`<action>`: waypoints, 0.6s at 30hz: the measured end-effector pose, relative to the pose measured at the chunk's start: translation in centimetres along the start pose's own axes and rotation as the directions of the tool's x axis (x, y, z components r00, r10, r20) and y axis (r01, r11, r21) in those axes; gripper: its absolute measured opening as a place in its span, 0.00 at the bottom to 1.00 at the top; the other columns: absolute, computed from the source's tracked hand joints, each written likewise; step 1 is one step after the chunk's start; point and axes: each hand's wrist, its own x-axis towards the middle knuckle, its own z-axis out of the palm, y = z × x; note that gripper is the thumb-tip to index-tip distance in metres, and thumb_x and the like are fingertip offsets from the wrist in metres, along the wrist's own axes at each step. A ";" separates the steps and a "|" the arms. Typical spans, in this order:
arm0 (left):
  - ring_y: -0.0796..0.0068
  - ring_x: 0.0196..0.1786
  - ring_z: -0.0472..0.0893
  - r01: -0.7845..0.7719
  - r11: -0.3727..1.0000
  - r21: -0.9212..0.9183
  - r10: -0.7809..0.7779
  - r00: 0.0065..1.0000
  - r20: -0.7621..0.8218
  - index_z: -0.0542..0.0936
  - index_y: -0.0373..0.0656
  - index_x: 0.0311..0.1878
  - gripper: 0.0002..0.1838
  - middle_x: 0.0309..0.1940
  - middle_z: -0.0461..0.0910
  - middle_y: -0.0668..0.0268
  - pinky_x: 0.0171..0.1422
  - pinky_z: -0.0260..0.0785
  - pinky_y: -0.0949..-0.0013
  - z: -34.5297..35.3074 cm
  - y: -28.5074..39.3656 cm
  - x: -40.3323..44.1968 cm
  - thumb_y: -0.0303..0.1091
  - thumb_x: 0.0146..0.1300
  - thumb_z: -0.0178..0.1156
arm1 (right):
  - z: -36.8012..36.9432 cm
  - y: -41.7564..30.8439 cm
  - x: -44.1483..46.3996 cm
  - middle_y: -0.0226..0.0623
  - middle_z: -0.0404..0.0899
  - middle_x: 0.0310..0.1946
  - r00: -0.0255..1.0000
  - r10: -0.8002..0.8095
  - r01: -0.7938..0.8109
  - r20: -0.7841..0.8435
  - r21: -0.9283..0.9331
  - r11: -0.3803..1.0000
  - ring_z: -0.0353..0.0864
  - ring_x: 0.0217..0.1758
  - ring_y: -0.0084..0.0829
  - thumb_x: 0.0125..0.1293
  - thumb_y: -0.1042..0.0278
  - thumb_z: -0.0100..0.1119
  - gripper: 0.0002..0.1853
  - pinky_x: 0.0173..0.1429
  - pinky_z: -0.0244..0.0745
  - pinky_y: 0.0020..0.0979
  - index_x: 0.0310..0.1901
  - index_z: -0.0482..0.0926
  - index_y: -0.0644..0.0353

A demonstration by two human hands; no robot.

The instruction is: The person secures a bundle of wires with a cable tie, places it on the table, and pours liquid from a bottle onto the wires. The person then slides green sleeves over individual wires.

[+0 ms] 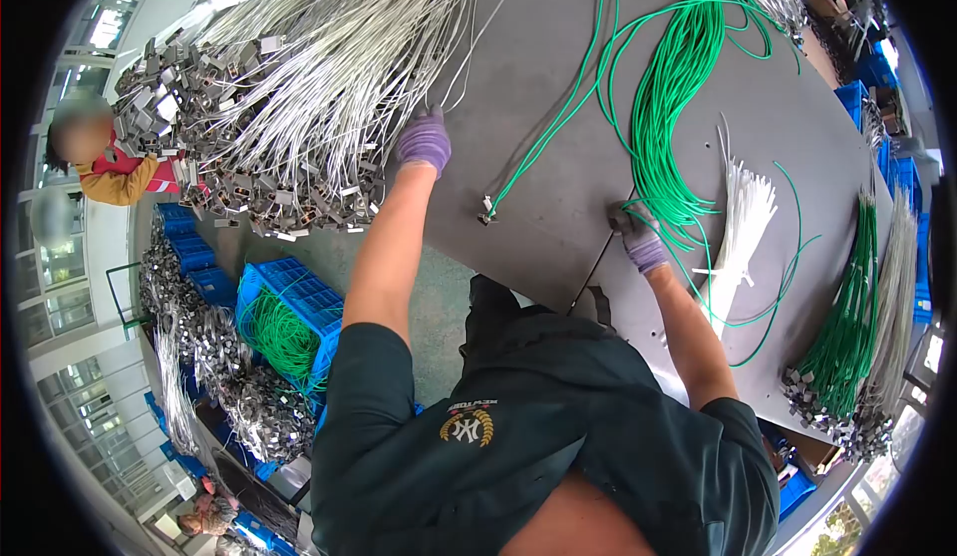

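Green wire bundle (688, 67) lies on the grey table (538, 87), its long axis running from the far side toward the wearer in a shallow S; the looped end points away, and the loose ends fan out toward the body. Left of the bundle, a heap of whitish wires (369, 57) spreads widely, with blocky metal connectors (289, 192) piled along its near side. Between heap and bundle, thin green strands (558, 137) run to a small connector (487, 210). Right of the bundle stand a tied white bundle (743, 217) (a pale tie rings it), looping loose green strands and, farther off, a dark green bundle (852, 307). Well left of and nearer than the bundle, a slatted blue plastic crate (324, 302) holds tangled green wire. The wires look smooth and flexible; the table is flat and matte. The gloved right hand (641, 237) is at the bundle's near end, beside a thin dark rod (592, 272); I cannot tell which its fingers grasp. The gloved left hand (425, 141), left of the bundle, meets the heap's edge, its grip unclear.
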 end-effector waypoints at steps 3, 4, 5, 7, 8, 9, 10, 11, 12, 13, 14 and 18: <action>0.52 0.43 0.80 -0.005 0.999 -0.044 0.002 0.998 -0.065 0.73 0.44 0.48 0.14 0.41 0.79 0.52 0.45 0.73 0.55 0.3 0.1 0.8 0.33 0.59 0.50 | -0.1 0.6 0.1 0.32 0.73 0.23 0.992 0.115 -0.117 0.054 0.045 0.992 0.71 0.23 0.23 0.66 0.71 0.51 0.06 0.29 0.67 0.23 0.34 0.76 0.63; 0.51 0.41 0.80 0.004 0.996 -0.085 -0.007 0.999 -0.035 0.74 0.44 0.45 0.12 0.38 0.79 0.51 0.43 0.73 0.54 -0.2 0.4 1.0 0.34 0.59 0.51 | 0.1 0.5 0.2 0.33 0.72 0.22 0.977 0.208 -0.213 0.046 0.135 0.968 0.71 0.23 0.24 0.64 0.72 0.51 0.06 0.28 0.66 0.24 0.33 0.75 0.63; 0.50 0.40 0.80 0.014 0.992 -0.126 -0.015 1.000 -0.003 0.74 0.44 0.43 0.10 0.36 0.79 0.51 0.42 0.72 0.52 -0.5 0.8 1.0 0.34 0.59 0.51 | 0.2 0.5 0.2 0.33 0.71 0.21 0.952 0.303 -0.305 0.046 0.224 0.926 0.70 0.23 0.24 0.63 0.73 0.51 0.05 0.28 0.66 0.25 0.31 0.74 0.64; 0.47 0.39 0.80 0.014 0.985 -0.173 -0.022 0.999 -0.042 0.74 0.44 0.40 0.09 0.34 0.79 0.51 0.40 0.71 0.51 -1.0 1.4 0.8 0.36 0.59 0.52 | 0.1 0.4 0.4 0.32 0.71 0.21 0.946 0.321 -0.325 0.053 0.147 0.934 0.70 0.22 0.23 0.64 0.72 0.51 0.06 0.27 0.66 0.24 0.32 0.75 0.63; 0.48 0.38 0.79 0.039 0.978 -0.206 -0.053 0.997 -0.062 0.74 0.44 0.41 0.11 0.34 0.79 0.51 0.41 0.71 0.50 -1.2 1.6 0.7 0.40 0.61 0.52 | 0.1 0.4 0.6 0.31 0.71 0.20 0.941 0.335 -0.338 0.051 0.070 0.938 0.70 0.22 0.22 0.65 0.71 0.50 0.06 0.27 0.65 0.24 0.33 0.75 0.63; 0.48 0.38 0.79 0.061 0.969 -0.239 -0.083 0.993 -0.083 0.74 0.45 0.41 0.13 0.34 0.79 0.50 0.41 0.71 0.50 -1.5 1.6 0.7 0.43 0.62 0.51 | 0.2 0.6 0.7 0.31 0.71 0.20 0.940 0.335 -0.339 0.058 0.071 0.938 0.70 0.22 0.22 0.65 0.71 0.50 0.06 0.27 0.65 0.24 0.33 0.75 0.63; 0.48 0.38 0.79 0.065 0.969 -0.237 -0.086 0.993 -0.079 0.74 0.45 0.41 0.13 0.34 0.79 0.50 0.41 0.71 0.50 -1.8 1.4 0.6 0.43 0.62 0.51 | 0.2 0.7 0.8 0.31 0.71 0.20 0.938 0.345 -0.347 0.048 0.062 0.936 0.69 0.21 0.21 0.65 0.70 0.50 0.07 0.26 0.65 0.23 0.34 0.75 0.63; 0.48 0.38 0.79 0.031 0.974 -0.224 -0.060 0.991 -0.121 0.74 0.45 0.40 0.13 0.34 0.79 0.50 0.42 0.71 0.50 -2.1 1.2 0.5 0.43 0.63 0.51 | 0.3 0.8 0.8 0.30 0.71 0.20 0.935 0.353 -0.355 0.037 0.052 0.933 0.69 0.20 0.21 0.66 0.68 0.50 0.08 0.26 0.65 0.23 0.35 0.76 0.62; 0.49 0.38 0.79 -0.003 0.978 -0.210 -0.032 0.986 -0.163 0.75 0.45 0.40 0.13 0.34 0.79 0.50 0.43 0.71 0.50 -2.3 1.0 0.4 0.43 0.63 0.50 | 0.3 0.9 0.7 0.30 0.71 0.20 0.934 0.355 -0.356 0.039 0.052 0.933 0.69 0.20 0.21 0.66 0.68 0.50 0.08 0.26 0.65 0.23 0.35 0.76 0.62; 0.49 0.38 0.79 -0.002 0.978 -0.210 -0.033 0.986 -0.162 0.75 0.45 0.40 0.13 0.34 0.79 0.50 0.43 0.71 0.50 -2.2 0.6 0.4 0.43 0.63 0.50 | 0.2 0.7 0.8 0.30 0.72 0.20 0.926 0.375 -0.377 0.045 0.039 0.926 0.69 0.20 0.20 0.66 0.67 0.51 0.08 0.26 0.65 0.23 0.35 0.76 0.62; 0.49 0.37 0.79 -0.083 0.985 -0.153 0.037 0.959 -0.282 0.75 0.44 0.39 0.11 0.32 0.79 0.50 0.41 0.71 0.52 -2.1 0.0 0.6 0.41 0.62 0.52 | 0.1 0.5 0.9 0.29 0.72 0.20 0.918 0.394 -0.396 0.049 0.026 0.918 0.69 0.20 0.19 0.67 0.66 0.51 0.09 0.25 0.65 0.23 0.36 0.77 0.62; 0.48 0.36 0.77 -0.075 0.926 -0.370 -0.074 0.925 -0.373 0.76 0.44 0.39 0.11 0.31 0.78 0.49 0.40 0.68 0.54 -2.9 -1.7 2.2 0.40 0.61 0.55 | 0.2 -0.4 0.9 0.28 0.73 0.19 0.912 0.409 -0.411 0.043 0.123 0.903 0.69 0.19 0.19 0.67 0.65 0.51 0.09 0.25 0.65 0.22 0.36 0.77 0.62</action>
